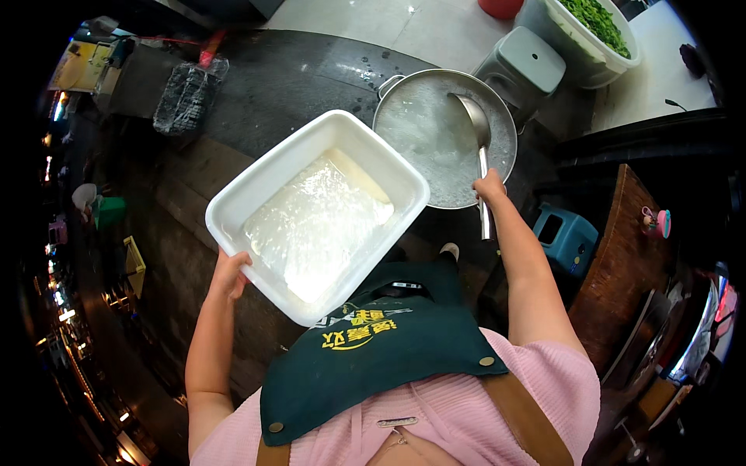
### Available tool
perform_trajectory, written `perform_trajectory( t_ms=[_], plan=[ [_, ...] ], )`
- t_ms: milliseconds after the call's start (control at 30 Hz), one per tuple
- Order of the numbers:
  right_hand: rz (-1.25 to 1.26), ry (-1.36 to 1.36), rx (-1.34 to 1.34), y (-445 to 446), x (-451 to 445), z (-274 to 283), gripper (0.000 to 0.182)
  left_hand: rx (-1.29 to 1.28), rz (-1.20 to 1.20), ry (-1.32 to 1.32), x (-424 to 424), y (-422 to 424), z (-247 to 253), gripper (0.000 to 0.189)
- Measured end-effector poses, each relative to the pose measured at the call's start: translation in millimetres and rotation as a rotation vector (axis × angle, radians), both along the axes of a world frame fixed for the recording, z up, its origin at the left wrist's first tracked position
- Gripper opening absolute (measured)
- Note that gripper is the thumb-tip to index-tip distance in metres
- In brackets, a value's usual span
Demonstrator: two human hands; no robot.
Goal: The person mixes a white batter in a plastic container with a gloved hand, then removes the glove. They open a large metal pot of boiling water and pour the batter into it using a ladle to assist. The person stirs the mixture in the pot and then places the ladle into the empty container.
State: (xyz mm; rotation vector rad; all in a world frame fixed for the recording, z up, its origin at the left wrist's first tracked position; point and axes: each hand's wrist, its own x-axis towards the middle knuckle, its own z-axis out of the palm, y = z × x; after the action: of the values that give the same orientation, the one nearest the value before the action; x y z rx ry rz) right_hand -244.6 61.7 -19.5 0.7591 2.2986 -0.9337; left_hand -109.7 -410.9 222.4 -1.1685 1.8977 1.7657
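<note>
My left hand [232, 272] grips the near-left rim of a white plastic basin [274, 169], its thumb over the edge. Cloudy liquid [320, 221] covers the basin's bottom, glaring with reflected light. In my right hand [491, 185] is the handle of a large metal ladle [477, 119]. The ladle's bowl dips into a wide metal pot [515, 140] of pale, foamy liquid [428, 131]. The basin's right corner overlaps the pot's near-left rim in view; whether they touch I cannot tell.
A grey lidded bin [527, 61] stands behind the pot, beside a tub of chopped greens [597, 23]. To the right are a blue plastic stool [565, 239] and a wooden tabletop [618, 256]. A plastic-wrapped basket [185, 96] sits at far left, above dark, wet ground [280, 76].
</note>
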Motion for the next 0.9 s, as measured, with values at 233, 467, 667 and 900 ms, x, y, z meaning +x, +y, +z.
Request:
perform_trajectory(
  t_ms=[233, 467, 667, 900],
  plan=[
    [-0.359, -0.152, -0.589, -21.1, -7.4, -42.3, 0.010, -0.006, -0.031, 0.035, -17.7, -9.7, -4.3, 0.078],
    [-0.513, -0.315, -1.209, -8.0, 18.1, -57.0, 0.013, -0.021, -0.020, 0.019, -19.4, -1.1, -5.4, 0.077],
    [-0.457, -0.288, -1.476, 10.9, 57.2, -37.2, 0.027, -0.010, 0.004, -0.012, -20.0, 13.1, 2.8, 0.077],
    [-0.453, -0.245, -1.450, 33.6, 96.6, 10.9, 0.030, 0.003, -0.027, 0.018, -10.5, 11.3, 3.0, 0.078]
  ],
)
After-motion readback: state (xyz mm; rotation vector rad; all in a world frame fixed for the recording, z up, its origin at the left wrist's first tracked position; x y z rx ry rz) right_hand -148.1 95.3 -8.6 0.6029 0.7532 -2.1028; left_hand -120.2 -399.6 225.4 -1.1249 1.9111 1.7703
